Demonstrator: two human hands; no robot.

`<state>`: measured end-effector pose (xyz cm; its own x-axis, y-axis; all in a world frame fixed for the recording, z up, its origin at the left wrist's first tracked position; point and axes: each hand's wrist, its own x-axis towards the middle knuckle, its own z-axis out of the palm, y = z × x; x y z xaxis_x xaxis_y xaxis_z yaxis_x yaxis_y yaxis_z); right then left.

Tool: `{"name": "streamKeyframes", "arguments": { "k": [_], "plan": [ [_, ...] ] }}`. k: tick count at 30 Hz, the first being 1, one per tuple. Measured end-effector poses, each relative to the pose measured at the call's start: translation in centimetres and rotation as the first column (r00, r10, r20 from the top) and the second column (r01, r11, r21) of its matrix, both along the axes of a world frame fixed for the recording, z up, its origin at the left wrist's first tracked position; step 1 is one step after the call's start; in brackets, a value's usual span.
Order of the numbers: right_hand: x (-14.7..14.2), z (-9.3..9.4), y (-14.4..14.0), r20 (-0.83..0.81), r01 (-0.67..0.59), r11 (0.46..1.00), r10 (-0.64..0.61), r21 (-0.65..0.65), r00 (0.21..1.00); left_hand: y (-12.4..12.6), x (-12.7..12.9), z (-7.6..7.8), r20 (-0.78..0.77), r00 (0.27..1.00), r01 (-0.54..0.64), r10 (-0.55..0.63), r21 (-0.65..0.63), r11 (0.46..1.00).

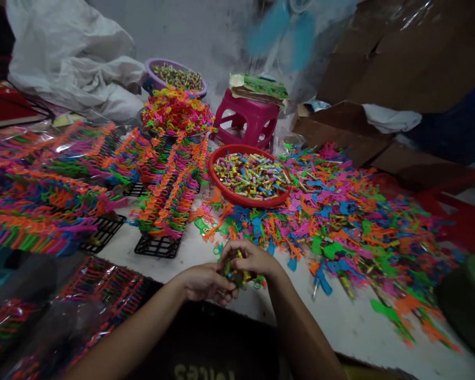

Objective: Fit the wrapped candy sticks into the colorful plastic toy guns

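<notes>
My left hand (203,282) and my right hand (250,258) meet over the near edge of the white table (340,316). Together they close on a small green plastic toy piece (235,272) with little yellow bits in it; which hand bears it more I cannot tell. Just beyond them spreads a big loose heap of plastic toy pieces (340,221) in orange, pink, green and blue. A red bowl (221,184) full of small coloured capsules stands behind the hands.
Rows of assembled toys (170,184) stand on black wire racks (156,245) at left. Bagged toys (98,295) lie at near left. A purple bowl (152,66), pink stool (247,119), cardboard boxes (340,126) and a white sack (75,58) stand behind.
</notes>
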<state>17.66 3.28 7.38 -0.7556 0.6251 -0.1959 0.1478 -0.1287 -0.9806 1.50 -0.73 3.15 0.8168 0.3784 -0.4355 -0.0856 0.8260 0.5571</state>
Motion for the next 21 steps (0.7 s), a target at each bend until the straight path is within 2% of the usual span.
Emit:
{"name": "streamKeyframes", "arguments": {
  "k": [5,7,10,13,15,19,21],
  "plan": [
    [1.2,0.3,0.2,0.029,0.034,0.999,-0.035,0.042,0.999,0.4,-0.2,-0.2,-0.054,0.998,-0.009,0.015,0.097,0.995],
    [1.3,0.3,0.3,0.09,0.021,0.989,-0.035,0.143,0.995,0.7,-0.5,0.1,0.004,1.0,-0.013,0.013,0.083,0.996],
    [0.9,0.6,0.2,0.236,-0.085,0.944,0.008,0.318,0.972,1.1,-0.6,0.2,0.092,0.996,0.017,-0.021,0.048,0.999],
    [0.4,1.0,0.1,0.32,-0.163,0.898,0.027,0.408,0.947,1.2,-0.3,-0.3,0.07,0.997,0.009,-0.011,0.027,1.0],
    [0.5,1.1,0.2,0.324,-0.138,0.879,-0.02,0.457,0.946,1.1,0.0,-0.7,0.027,1.0,-0.012,0.012,0.007,1.0],
    [1.2,1.2,0.6,0.287,0.04,0.863,-0.211,0.503,0.934,0.7,0.5,-0.8,0.004,1.0,-0.007,0.008,-0.03,1.0],
    [1.2,1.1,0.5,0.282,0.06,0.869,-0.223,0.49,0.933,0.5,0.7,-0.6,0.032,0.999,0.004,-0.003,-0.028,1.0]
  ]
}}
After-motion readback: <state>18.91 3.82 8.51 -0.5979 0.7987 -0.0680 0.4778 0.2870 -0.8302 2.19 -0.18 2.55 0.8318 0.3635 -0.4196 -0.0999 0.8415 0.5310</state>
